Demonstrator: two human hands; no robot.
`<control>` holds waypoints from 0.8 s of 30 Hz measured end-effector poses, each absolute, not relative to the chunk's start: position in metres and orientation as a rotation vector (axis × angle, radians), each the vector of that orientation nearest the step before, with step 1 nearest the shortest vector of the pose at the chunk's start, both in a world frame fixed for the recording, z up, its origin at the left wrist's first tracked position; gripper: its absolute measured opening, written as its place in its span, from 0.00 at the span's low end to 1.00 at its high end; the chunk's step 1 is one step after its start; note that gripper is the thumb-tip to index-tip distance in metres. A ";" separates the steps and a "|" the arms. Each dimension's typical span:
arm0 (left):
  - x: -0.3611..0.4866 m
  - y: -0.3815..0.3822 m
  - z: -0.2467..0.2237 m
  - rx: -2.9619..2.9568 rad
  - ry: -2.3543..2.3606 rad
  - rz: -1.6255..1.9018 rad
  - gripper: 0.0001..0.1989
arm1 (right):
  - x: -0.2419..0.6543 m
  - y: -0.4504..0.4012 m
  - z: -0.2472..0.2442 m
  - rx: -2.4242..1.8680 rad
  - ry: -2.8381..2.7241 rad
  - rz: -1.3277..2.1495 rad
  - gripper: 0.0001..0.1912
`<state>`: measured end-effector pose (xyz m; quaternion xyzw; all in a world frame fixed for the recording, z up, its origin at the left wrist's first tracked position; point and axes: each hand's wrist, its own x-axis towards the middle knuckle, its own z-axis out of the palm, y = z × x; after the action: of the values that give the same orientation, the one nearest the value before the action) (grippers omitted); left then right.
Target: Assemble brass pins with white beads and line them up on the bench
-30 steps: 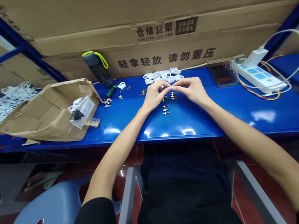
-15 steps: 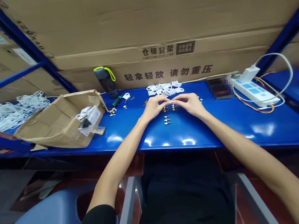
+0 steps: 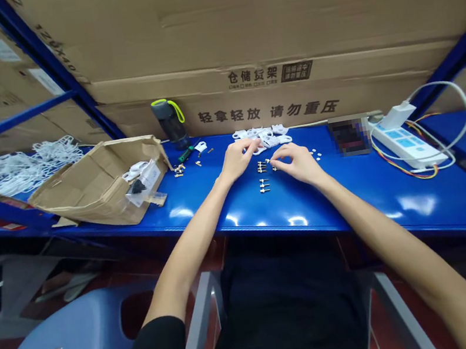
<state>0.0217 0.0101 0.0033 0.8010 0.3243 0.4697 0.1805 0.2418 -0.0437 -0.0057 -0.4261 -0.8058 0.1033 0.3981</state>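
Note:
On the blue table [image 3: 202, 206], several small metal screw-like parts [image 3: 264, 183] lie in a column between my hands. My left hand [image 3: 240, 158] is raised beside the white plastic pieces [image 3: 271, 138], its thumb and fingers closed near them; whether anything is between the fingertips is too small to tell. My right hand [image 3: 296, 162] is pinched low over the table at the right of the column, on a tiny part I cannot make out. Small white discs [image 3: 318, 155] lie just beyond my right hand.
An open cardboard box [image 3: 84, 190] stands at left, with white cords [image 3: 30, 166] behind it. A dark bottle [image 3: 172, 126] and green-handled tool [image 3: 186, 154] are at the back. A power strip [image 3: 409, 146] with loose cables and a dark blurred object [image 3: 349, 136] lie at right.
My hands, fingertips together before, have come apart. My left hand has moved up towards the white pieces, and my right hand has lowered slightly. The view has shifted slightly.

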 end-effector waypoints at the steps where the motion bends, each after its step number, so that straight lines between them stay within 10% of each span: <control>1: 0.022 0.010 0.004 2.260 0.943 1.349 0.25 | 0.240 -0.044 -0.007 -1.067 -2.087 0.240 0.11; 24: 0.026 0.006 -0.001 2.392 1.111 1.324 0.25 | 0.227 -0.049 -0.015 -1.112 -2.360 0.127 0.10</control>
<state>0.0265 0.0056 -0.0014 0.8069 0.3749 0.4465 0.0951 0.2273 -0.0489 -0.0149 -0.4108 -0.8721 0.0468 0.2617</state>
